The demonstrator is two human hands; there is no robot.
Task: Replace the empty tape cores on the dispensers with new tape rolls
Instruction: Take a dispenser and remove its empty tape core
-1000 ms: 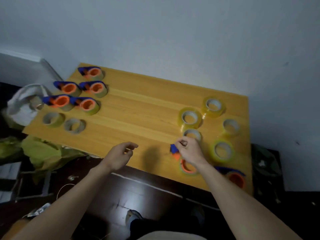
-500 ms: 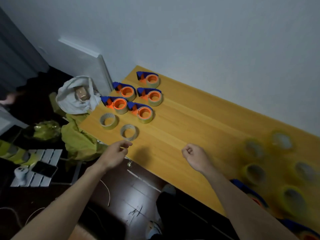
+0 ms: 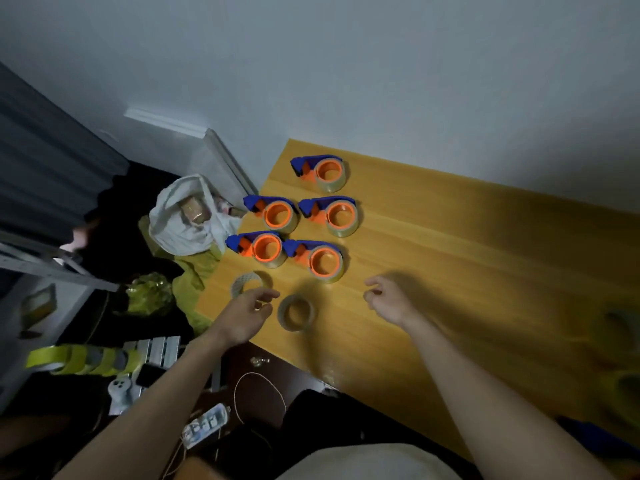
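Head view, item list. My left hand (image 3: 247, 311), fingers loosely curled, holds nothing; two empty cores (image 3: 296, 312) lie just beyond it, probably set aside. Right hand (image 3: 388, 299) also bare. Five loaded dispensers (image 3: 323, 264) are grouped farther out.

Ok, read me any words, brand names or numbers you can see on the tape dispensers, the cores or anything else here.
No text can be read.
Tape dispensers: plain blue and orange, no label visible.
Empty core: no print visible.
Patterned core: pale marks, too blurred to read.
Flat pack on the floor: markings too small and blurred.
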